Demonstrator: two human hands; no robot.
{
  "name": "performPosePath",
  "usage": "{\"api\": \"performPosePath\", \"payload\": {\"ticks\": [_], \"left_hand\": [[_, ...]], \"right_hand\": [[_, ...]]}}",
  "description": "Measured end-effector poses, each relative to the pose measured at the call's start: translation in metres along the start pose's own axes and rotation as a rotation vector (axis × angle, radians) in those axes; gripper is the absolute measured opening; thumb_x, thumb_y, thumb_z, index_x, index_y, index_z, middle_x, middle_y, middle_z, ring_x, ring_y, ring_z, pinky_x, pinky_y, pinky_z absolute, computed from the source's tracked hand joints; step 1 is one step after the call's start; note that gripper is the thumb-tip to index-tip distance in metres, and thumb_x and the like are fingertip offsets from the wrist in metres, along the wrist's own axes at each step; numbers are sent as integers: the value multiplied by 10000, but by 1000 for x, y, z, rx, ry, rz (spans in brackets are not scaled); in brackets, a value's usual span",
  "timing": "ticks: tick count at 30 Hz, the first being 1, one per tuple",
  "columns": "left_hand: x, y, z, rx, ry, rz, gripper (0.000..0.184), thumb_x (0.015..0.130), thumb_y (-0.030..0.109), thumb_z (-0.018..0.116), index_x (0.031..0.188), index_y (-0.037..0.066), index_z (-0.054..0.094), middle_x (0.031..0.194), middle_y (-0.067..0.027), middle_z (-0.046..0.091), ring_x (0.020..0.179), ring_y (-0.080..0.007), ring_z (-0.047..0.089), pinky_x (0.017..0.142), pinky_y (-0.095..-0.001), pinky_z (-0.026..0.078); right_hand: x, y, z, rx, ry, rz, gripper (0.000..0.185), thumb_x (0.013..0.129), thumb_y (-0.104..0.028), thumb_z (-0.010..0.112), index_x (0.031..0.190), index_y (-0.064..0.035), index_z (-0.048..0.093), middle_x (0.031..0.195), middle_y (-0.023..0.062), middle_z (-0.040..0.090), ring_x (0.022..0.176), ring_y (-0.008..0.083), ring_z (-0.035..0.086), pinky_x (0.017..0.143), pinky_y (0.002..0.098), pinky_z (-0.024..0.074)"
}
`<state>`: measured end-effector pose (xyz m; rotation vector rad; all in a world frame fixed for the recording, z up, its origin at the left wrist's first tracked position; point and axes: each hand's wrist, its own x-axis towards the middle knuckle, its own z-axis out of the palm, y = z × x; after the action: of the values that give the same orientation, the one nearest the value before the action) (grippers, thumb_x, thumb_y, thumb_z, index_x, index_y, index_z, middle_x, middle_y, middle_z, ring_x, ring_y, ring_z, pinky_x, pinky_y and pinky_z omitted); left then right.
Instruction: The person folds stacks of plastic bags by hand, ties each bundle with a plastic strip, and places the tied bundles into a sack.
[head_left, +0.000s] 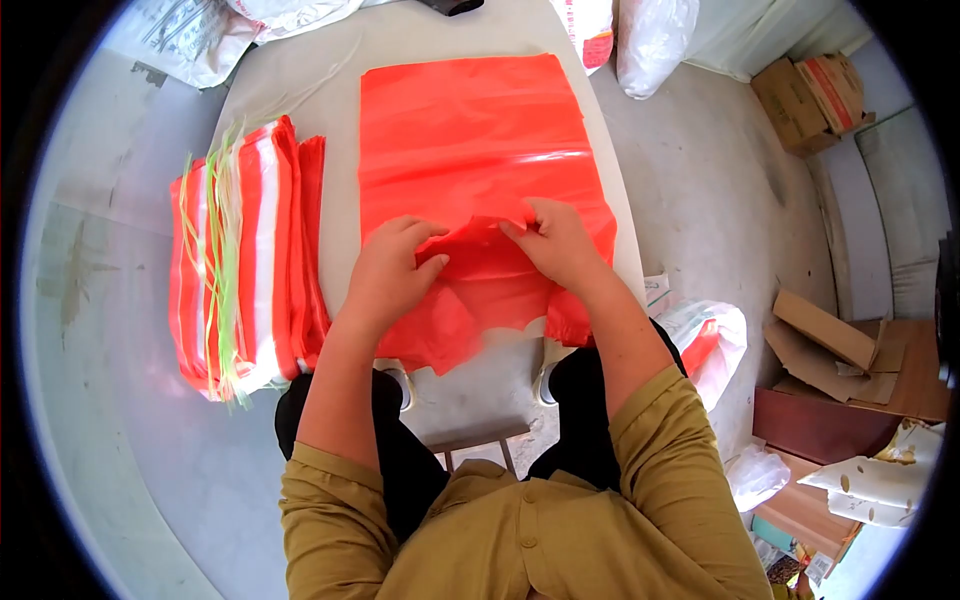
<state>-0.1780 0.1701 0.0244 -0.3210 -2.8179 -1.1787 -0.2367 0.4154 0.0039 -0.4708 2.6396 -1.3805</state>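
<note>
A red plastic bag (470, 120) lies flat on the pale table, its near part lifted and crumpled. My left hand (392, 262) is at the left of the raised film, fingers curled and thumb bent toward them around the plastic. On the other side, my right hand (562, 245) grips the lifted edge between thumb and fingers. Loose red flaps hang below both hands, over the table's near edge. The fingertips are partly hidden by the film.
Left of the bag sits a stack of folded red-and-white bags (265, 250) with green strings (222, 260) across it. The pale table (335, 150) has white bags at its far end. Cardboard boxes (815, 95) and an open carton (835, 350) stand on the right.
</note>
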Motion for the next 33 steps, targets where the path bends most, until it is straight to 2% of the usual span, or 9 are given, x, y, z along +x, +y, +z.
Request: {"api": "performPosePath", "payload": {"ticks": [3, 6, 12, 15, 20, 24, 27, 30, 33], "left_hand": [[-2, -7, 4, 157, 61, 92, 207, 852, 83, 712, 1054, 43, 732, 1036, -121, 711, 1032, -343, 652, 898, -432, 523], [-3, -10, 5, 242, 80, 78, 149, 844, 69, 697, 985, 47, 741, 1004, -103, 716, 1001, -341, 656, 881, -444, 521], [-3, -10, 2, 209, 122, -4, 205, 840, 123, 719, 1032, 51, 730, 1070, -122, 703, 1046, -348, 642, 941, -466, 493], [-5, -6, -7, 291, 186, -33, 384, 850, 189, 747, 1206, 58, 689, 1270, -177, 638, 1169, -357, 608, 1028, -454, 468], [-7, -32, -13, -133, 357, -274, 628, 947, 306, 725, 1477, 55, 501, 1504, -202, 474, 1322, -334, 540, 1134, -418, 416], [-12, -28, -24, -1008, 325, -599, 706, 1023, 330, 654, 1585, 71, 315, 1347, -129, 595, 1235, -194, 571, 1053, -362, 452], [-14, -34, -19, -1080, 303, -551, 755, 1015, 337, 669, 1608, 83, 277, 1292, -97, 627, 1134, -185, 626, 1026, -361, 478], [-17, -21, -21, -997, 288, -556, 770, 997, 215, 678, 1627, 96, 252, 1175, -80, 665, 1015, -169, 654, 951, -351, 512], [-27, 6, -36, -683, 182, -657, 862, 935, 122, 702, 1647, 102, 217, 1137, -115, 677, 902, -145, 631, 836, -288, 526]], "right_hand": [[-2, -8, -3, 82, -3, 46, 383, 947, -311, 717, 829, 23, 571, 745, 162, 595, 688, 275, 557, 652, 414, 458], [-2, -5, -6, 75, -42, 99, 230, 999, -195, 679, 921, 21, 660, 737, -17, 537, 710, 74, 463, 629, 288, 420], [-1, -8, -10, 109, -57, 143, 227, 1018, -219, 668, 952, -6, 709, 790, -48, 595, 755, 58, 506, 683, 264, 445], [-7, -22, -5, 362, 90, 169, 374, 1000, -345, 660, 907, 17, 644, 792, 56, 599, 766, 155, 550, 704, 353, 468], [-1, -24, -7, 389, 179, 236, 262, 1037, -256, 664, 1100, -17, 750, 957, -35, 711, 886, 56, 594, 812, 248, 480], [1, -24, -7, 339, 228, 315, 263, 1041, -250, 659, 1116, -14, 750, 981, -29, 710, 910, 56, 595, 840, 249, 479], [0, -19, -6, 378, 197, 238, 393, 995, -334, 653, 1148, 27, 678, 1142, 161, 703, 1059, 262, 644, 914, 373, 498], [-7, -27, -9, 442, 170, 202, 324, 989, -278, 654, 1110, 22, 684, 1110, 167, 693, 1041, 264, 642, 895, 380, 502], [-19, -29, -13, 146, 131, 133, 224, 959, -188, 656, 1050, 13, 689, 1063, 149, 692, 1006, 299, 638, 865, 387, 507]]}}
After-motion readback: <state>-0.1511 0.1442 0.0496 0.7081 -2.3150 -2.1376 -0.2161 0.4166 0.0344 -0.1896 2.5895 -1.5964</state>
